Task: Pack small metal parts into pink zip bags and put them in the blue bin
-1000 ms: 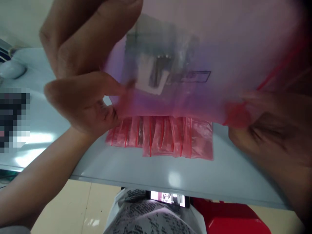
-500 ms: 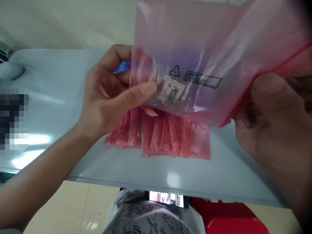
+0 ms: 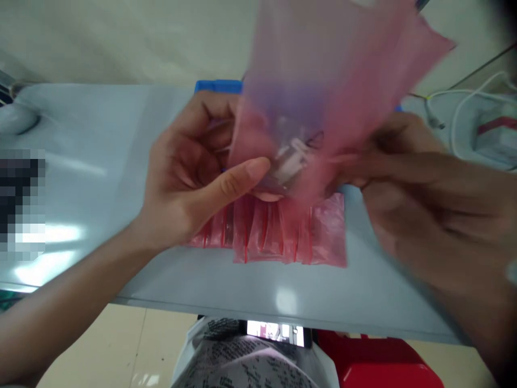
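Between my hands a pink see-through zip bag (image 3: 299, 70) is held up above the table, smeared by motion. Inside its lower part lies a small whitish part (image 3: 293, 159) in clear wrapping; its kind I cannot make out. My left hand (image 3: 194, 156) pinches the bag's lower left corner, thumb in front and fingers behind. My right hand (image 3: 412, 183) is blurred, its fingers closed on the bag's right side. Below the held bag, several more pink zip bags (image 3: 278, 237) lie overlapping in a row on the table, partly covered by my left hand.
The grey table (image 3: 100, 134) runs along a pale wall. A blue bin (image 3: 218, 86) shows behind the bag. White cables (image 3: 464, 102) lie at the right. A lit phone (image 3: 274, 333) and a red object (image 3: 383, 361) are below the table's front edge.
My right hand has moved left and in toward the middle, folding the bag's right side over. My left hand has shifted slightly right and down, still pinching the corner.
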The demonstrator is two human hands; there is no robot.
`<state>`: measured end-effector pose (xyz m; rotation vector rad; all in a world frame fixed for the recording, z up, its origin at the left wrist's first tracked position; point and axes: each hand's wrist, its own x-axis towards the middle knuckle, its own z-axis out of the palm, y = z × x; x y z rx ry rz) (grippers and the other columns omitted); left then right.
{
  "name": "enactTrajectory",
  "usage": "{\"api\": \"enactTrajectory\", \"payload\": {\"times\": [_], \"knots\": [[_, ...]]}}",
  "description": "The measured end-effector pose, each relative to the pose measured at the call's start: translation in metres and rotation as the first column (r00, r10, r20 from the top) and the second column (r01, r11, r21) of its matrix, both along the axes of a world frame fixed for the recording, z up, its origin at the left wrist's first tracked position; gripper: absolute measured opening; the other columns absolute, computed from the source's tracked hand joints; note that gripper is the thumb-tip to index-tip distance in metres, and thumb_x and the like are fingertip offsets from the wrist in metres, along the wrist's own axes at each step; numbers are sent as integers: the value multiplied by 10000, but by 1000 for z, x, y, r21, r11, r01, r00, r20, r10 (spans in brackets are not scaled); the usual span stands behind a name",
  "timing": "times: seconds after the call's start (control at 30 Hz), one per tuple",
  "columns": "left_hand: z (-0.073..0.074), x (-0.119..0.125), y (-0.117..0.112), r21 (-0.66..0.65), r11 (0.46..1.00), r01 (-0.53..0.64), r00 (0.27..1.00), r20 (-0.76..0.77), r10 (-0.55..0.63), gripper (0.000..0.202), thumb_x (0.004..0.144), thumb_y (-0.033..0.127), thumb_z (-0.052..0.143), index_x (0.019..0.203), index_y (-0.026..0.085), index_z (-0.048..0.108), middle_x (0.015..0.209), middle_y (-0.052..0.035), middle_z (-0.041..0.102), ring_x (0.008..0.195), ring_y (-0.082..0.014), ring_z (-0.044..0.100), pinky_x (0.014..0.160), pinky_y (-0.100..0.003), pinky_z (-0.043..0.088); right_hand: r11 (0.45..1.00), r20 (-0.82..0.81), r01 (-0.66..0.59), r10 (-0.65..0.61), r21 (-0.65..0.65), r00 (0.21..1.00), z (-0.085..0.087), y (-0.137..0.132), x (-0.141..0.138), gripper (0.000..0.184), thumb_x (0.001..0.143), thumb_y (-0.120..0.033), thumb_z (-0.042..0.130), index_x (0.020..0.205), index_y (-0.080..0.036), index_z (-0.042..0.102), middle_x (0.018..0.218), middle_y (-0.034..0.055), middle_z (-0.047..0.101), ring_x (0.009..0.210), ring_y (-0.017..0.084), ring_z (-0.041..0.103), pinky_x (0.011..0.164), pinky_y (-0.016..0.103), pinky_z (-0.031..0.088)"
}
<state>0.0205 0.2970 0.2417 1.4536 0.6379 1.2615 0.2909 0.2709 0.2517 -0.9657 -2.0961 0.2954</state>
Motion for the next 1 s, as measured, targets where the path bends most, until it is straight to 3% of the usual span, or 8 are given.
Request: {"api": "enactTrajectory", "payload": {"times": [0.13, 0.27, 0.37, 0.47, 0.63, 0.77, 0.87, 1.0], "knots": [[3, 6, -13, 31, 998, 46, 986, -160, -40, 383, 1110, 541, 660, 1381, 272, 688, 1187, -23, 800, 978, -140, 816, 853, -273, 744, 992, -41, 123, -125, -41, 991, -2, -7, -4, 241, 1053, -238, 801, 1259, -354, 849, 928, -47, 780, 654, 95, 589, 513, 309, 471], [3, 6, -10, 252, 960, -120, 946, -265, 187, 345, 1009, 255, 855, 1322, 275, 712, 1067, 16, 827, 921, -149, 824, 771, -271, 712, 999, -101, 13, -18, -51, 995, -7, -7, -5, 459, 1018, -169, 816, 1418, -395, 802, 1034, -59, 832, 715, 103, 678, 621, 310, 611], [0, -12, 12, 474, 788, -392, 805, -237, 543, 321, 970, 242, 890, 1258, 250, 749, 1201, -3, 816, 826, -115, 786, 655, -258, 649, 993, -253, -75, 49, -91, 966, -10, -2, -6, 675, 962, -9, 779, 1517, -391, 742, 1326, -11, 832, 1124, 209, 806, 853, 384, 722], [-1, -34, 34, 662, 566, -491, 552, -267, 790, 420, 974, 308, 868, 1363, 301, 708, 1478, -18, 710, 893, -149, 799, 717, -343, 669, 998, -357, -45, 28, -39, 934, -13, 3, -6, 568, 950, 43, 739, 1395, -301, 820, 1228, 35, 842, 1107, 215, 799, 817, 390, 693], [-9, -40, 38, 682, 614, -397, 344, -510, 789, 266, 1014, 261, 700, 1242, 363, 790, 1033, 16, 833, 1166, -305, 810, 968, -530, 696, 997, -335, 64, -73, -37, 939, -17, 5, -3, 449, 944, 17, 774, 1250, -301, 854, 1095, 7, 849, 953, 198, 786, 724, 387, 596], [-13, -38, 35, 859, 496, -130, 276, -449, 850, 257, 1007, 311, 755, 1254, 350, 814, 1623, -29, 665, 1721, -464, 392, 1295, -713, 521, 999, -244, 22, -29, -30, 969, -17, 1, -3, 510, 975, 31, 722, 1297, -352, 820, 1107, -13, 837, 992, 190, 791, 790, 384, 640], [-14, -38, 34, 863, 504, 38, 299, -491, 818, 176, 1072, 311, 668, 1207, 300, 780, 1315, -35, 821, 1310, -324, 786, 1252, -607, 614, 1000, -154, 12, -10, 15, 988, -16, 1, -3, 450, 994, 4, 713, 1272, -338, 803, 1122, -23, 839, 966, 158, 802, 813, 336, 685], [-17, -34, 31, 819, 563, 110, 262, -570, 778, 229, 1115, 421, 597, 1189, 287, 768, 863, -2, 819, 776, -267, 808, 1126, -579, 688, 986, -41, -28, 35, 162, 999, -17, 4, -3, 401, 975, 15, 713, 1232, -285, 783, 1124, 11, 842, 904, 159, 811, 781, 322, 698]]}}
